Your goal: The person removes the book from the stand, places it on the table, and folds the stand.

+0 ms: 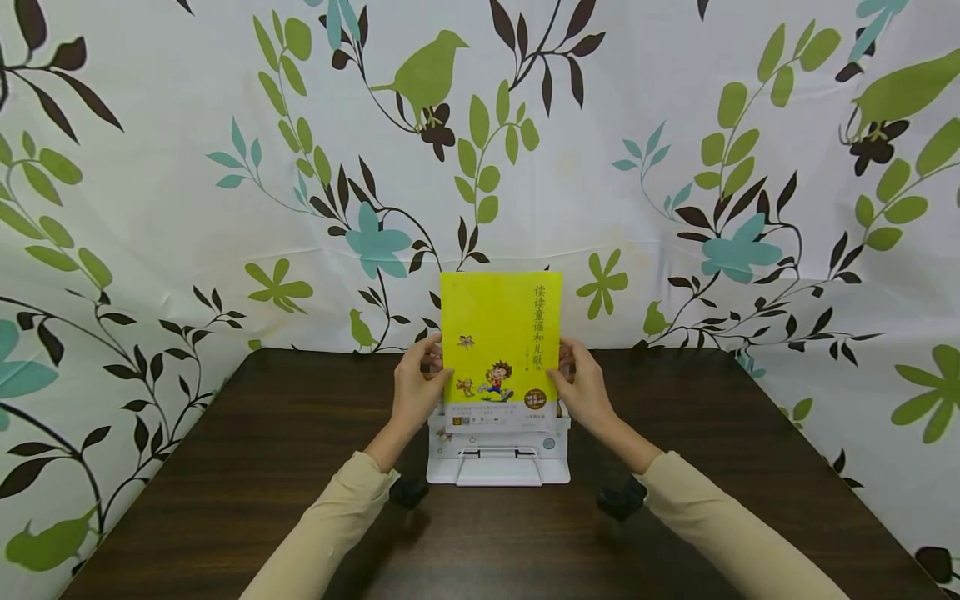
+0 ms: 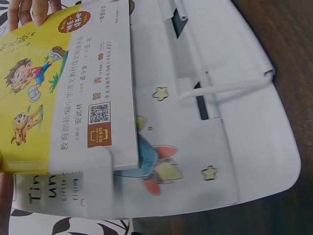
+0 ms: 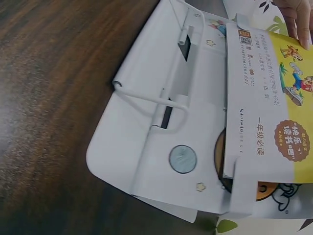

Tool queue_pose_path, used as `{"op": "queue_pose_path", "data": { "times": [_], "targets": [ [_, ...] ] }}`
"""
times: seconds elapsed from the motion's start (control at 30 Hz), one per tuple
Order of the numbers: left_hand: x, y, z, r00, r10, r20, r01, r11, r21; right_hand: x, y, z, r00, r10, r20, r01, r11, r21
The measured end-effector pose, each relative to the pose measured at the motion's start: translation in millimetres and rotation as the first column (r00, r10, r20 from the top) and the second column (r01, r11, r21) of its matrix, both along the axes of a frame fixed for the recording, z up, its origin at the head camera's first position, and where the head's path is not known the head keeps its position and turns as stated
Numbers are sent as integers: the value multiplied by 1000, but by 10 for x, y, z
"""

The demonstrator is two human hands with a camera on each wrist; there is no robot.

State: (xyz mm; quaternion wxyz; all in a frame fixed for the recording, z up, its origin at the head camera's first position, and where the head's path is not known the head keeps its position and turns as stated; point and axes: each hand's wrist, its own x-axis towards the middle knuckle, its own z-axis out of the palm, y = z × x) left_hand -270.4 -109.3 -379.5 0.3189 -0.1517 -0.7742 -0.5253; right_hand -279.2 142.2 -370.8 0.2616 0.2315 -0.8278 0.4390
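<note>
Cream-coloured fabric sleeves, the left one point(image 1: 322, 533) and the right one point(image 1: 735, 525), lie nearest, reaching in over a dark brown wood-grained table point(image 1: 225, 467). At their far ends the left hand point(image 1: 415, 387) and the right hand point(image 1: 588, 392) each pinch one side edge of a yellow-and-white paperback book point(image 1: 491, 321), thumbs on its front cover. It stands nearly upright at the middle of the table, against a white bookstand point(image 1: 442, 473) with a folding white wire bracket point(image 2: 225, 88) at the near side; a white tab overlaps each side of the cover near its foot. Down the right of the cover runs the title 读读童谣和儿歌, with a cartoon child and puppy further left. A brown round badge point(image 3: 292, 140) at the lower right reads 快乐读书吧; beneath it comes 一年级必读. Along the white band stand 教育部新编小学语文教材指定阅读书系 and the names 孟令全 and 安武林, and at the left a black-and-white QR code point(image 2: 99, 113). Partly covered lettering on the stand's left side shows "Tin", "un" and "Little". On the stand's near face sits a grey round disc point(image 3: 183, 159), at the right. At the far side hangs a white cloth point(image 1: 187, 192) printed with green birds, leaves and blue flowers.
</note>
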Motion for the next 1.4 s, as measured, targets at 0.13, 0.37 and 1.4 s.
{"op": "queue_pose_path", "data": {
  "times": [0.13, 0.37, 1.4],
  "targets": [
    [-19, -7, 70, 1000, -1, -28, 1, 1000, 11, -15, -17, 61, 1000, 10, -21, -10, 1000, -14],
    [-13, -10, 170, 996, 5, -84, -2, 1000, 31, -20, -36, 184, 998, 27, -64, -28, 1000, -10],
    [192, 354, 310, 987, -114, -115, 120, 991, 50, 214, 358, 428, 999, 4, -54, -4, 1000, 8]
  ]
}}
